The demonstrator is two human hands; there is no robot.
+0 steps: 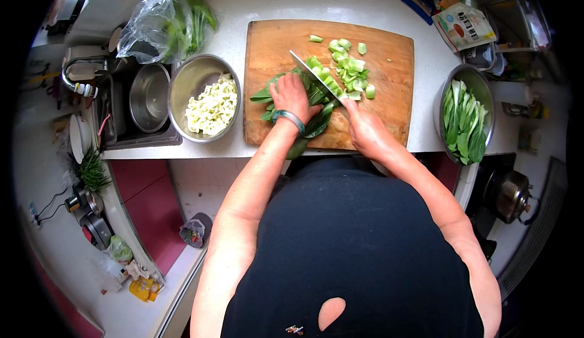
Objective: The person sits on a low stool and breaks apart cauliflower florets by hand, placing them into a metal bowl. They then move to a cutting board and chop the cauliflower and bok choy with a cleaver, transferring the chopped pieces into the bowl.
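On a wooden cutting board (pixel 383 60), my left hand (pixel 292 96) presses down a bunch of leafy greens (pixel 320 121), its fingers on the leaves. My right hand (pixel 366 127) grips the handle of a kitchen knife (pixel 315 74), whose blade slants across the bunch where stems meet leaves. Sliced pale green stems (pixel 326 71) lie along the blade's far side. More cut stem pieces (pixel 353 73) are scattered on the board beyond them. Some leaves hang over the board's near edge beside my left wrist, which wears a bangle.
Left of the board stands a steel bowl (pixel 178 105) of chopped pale pieces, beside a sink (pixel 175 138) holding a steel pot (pixel 148 98). Behind them is a plastic bag (pixel 153 23) with greens. At right are a bowl (pixel 490 110) of whole greens and food packets (pixel 465 27).
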